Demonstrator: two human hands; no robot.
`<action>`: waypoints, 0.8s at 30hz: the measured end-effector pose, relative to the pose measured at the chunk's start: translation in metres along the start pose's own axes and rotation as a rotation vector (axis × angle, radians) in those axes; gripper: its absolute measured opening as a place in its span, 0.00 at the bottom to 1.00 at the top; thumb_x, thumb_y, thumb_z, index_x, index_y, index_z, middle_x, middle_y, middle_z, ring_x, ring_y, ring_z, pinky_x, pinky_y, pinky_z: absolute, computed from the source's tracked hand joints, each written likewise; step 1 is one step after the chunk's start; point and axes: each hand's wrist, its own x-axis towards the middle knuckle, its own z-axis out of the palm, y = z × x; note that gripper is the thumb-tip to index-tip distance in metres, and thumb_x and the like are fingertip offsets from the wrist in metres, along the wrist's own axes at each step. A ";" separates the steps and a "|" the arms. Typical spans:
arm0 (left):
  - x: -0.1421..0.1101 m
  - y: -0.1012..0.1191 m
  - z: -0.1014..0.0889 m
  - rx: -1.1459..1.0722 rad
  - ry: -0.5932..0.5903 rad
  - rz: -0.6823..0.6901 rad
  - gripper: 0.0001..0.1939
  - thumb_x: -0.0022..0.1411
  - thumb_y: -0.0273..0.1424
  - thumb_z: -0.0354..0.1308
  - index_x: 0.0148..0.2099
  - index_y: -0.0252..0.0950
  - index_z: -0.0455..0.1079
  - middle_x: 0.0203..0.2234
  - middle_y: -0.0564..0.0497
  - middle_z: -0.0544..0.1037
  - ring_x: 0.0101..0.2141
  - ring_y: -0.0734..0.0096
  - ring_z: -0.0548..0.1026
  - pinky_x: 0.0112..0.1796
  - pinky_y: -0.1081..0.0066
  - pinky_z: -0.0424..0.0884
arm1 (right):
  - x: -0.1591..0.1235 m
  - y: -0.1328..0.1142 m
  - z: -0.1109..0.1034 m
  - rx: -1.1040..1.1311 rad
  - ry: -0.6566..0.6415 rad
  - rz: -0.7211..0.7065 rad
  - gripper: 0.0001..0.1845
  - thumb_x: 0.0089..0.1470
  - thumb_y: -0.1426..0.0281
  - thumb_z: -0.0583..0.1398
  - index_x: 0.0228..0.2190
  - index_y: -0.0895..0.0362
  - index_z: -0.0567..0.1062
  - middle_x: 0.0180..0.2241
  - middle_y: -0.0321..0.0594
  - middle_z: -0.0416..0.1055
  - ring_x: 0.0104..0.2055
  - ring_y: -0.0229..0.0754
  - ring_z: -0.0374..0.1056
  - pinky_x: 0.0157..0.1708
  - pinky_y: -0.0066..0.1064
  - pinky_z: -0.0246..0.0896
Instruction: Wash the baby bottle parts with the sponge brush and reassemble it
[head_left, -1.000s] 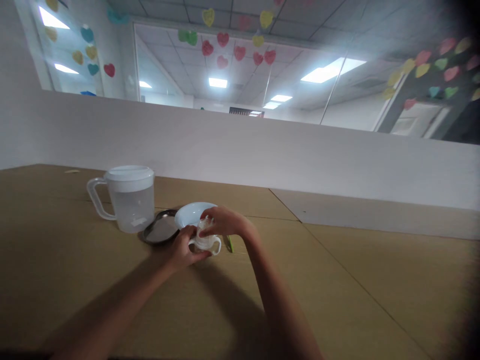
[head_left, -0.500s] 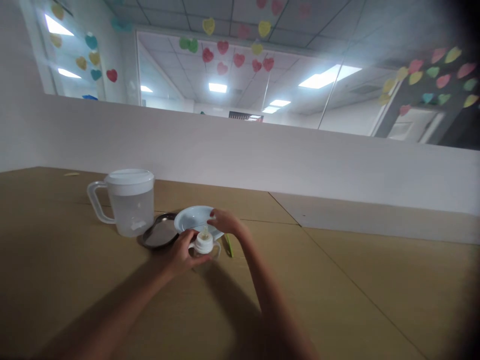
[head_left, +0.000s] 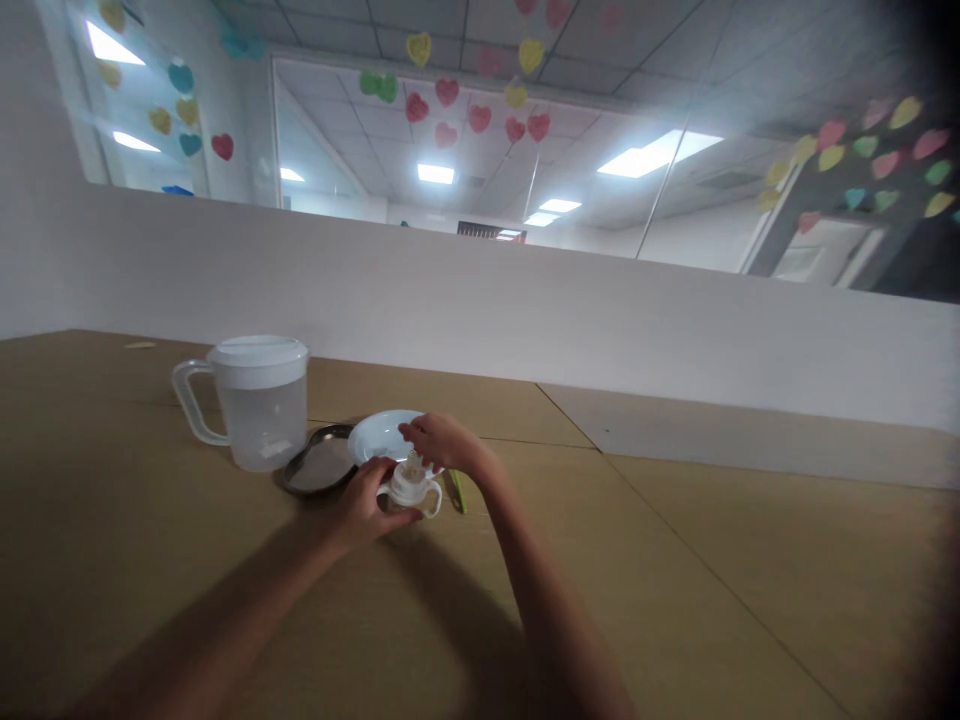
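A small white baby bottle (head_left: 409,490) with two side handles and a clear nipple stands upright on the table. The fingers and thumb of my left hand (head_left: 369,508) close around its left side. Over the bottle's top, my right hand (head_left: 442,441) is bent down with its fingers curled beside the nipple. Whether those fingertips pinch anything is too small to make out. Behind both hands lies a white bowl (head_left: 375,436), partly covered by the right hand. To the bowl's left is a round metal tray (head_left: 322,462).
A clear lidded pitcher (head_left: 264,420) holding liquid stands left of the tray. A thin green object (head_left: 458,492) lies right of the bottle. Behind the brown table (head_left: 675,620) rises a white wall (head_left: 480,310), with a window above it bearing heart-shaped paper notes.
My right hand has shifted slightly left and its fingers have come over the bottle's nipple. The left hand stays around the bottle.
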 end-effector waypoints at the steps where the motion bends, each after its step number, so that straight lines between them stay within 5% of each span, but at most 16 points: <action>1: 0.000 -0.001 0.000 0.000 0.013 0.010 0.25 0.43 0.43 0.68 0.41 0.36 0.67 0.34 0.47 0.76 0.35 0.59 0.75 0.37 0.58 0.74 | -0.007 -0.008 -0.003 -0.032 -0.039 -0.016 0.28 0.65 0.58 0.44 0.37 0.61 0.79 0.32 0.49 0.78 0.35 0.43 0.75 0.36 0.28 0.63; 3: 0.001 -0.003 0.000 0.006 0.013 0.022 0.24 0.43 0.44 0.68 0.39 0.37 0.68 0.34 0.47 0.76 0.35 0.58 0.75 0.37 0.56 0.74 | -0.019 -0.022 -0.005 -0.170 0.006 -0.046 0.26 0.60 0.54 0.52 0.36 0.63 0.79 0.36 0.55 0.78 0.40 0.50 0.74 0.36 0.32 0.64; 8: 0.003 -0.002 -0.002 0.019 -0.026 -0.011 0.21 0.41 0.44 0.69 0.33 0.39 0.67 0.27 0.50 0.75 0.27 0.61 0.73 0.29 0.57 0.73 | -0.030 -0.037 -0.002 -0.311 0.016 -0.099 0.16 0.53 0.69 0.59 0.41 0.64 0.78 0.39 0.56 0.77 0.44 0.53 0.73 0.36 0.33 0.64; 17: 0.003 -0.004 -0.002 -0.075 -0.035 0.016 0.20 0.44 0.41 0.68 0.38 0.40 0.69 0.33 0.48 0.77 0.33 0.58 0.75 0.35 0.56 0.74 | -0.029 -0.020 -0.013 -0.080 -0.047 -0.274 0.24 0.46 0.77 0.63 0.47 0.56 0.73 0.43 0.41 0.76 0.46 0.43 0.70 0.42 0.28 0.62; 21: 0.004 -0.001 -0.005 -0.077 -0.072 0.023 0.22 0.45 0.41 0.68 0.42 0.38 0.70 0.35 0.47 0.77 0.36 0.58 0.75 0.38 0.57 0.74 | -0.029 -0.019 -0.017 -0.065 0.119 -0.078 0.14 0.54 0.64 0.61 0.39 0.59 0.78 0.39 0.47 0.77 0.40 0.44 0.72 0.37 0.30 0.62; 24: 0.004 0.000 -0.006 -0.083 -0.087 0.033 0.24 0.46 0.41 0.68 0.43 0.37 0.69 0.35 0.47 0.77 0.36 0.58 0.76 0.38 0.58 0.74 | -0.032 -0.022 -0.020 -0.139 0.147 -0.014 0.10 0.52 0.68 0.61 0.35 0.59 0.80 0.35 0.47 0.78 0.37 0.45 0.72 0.34 0.29 0.60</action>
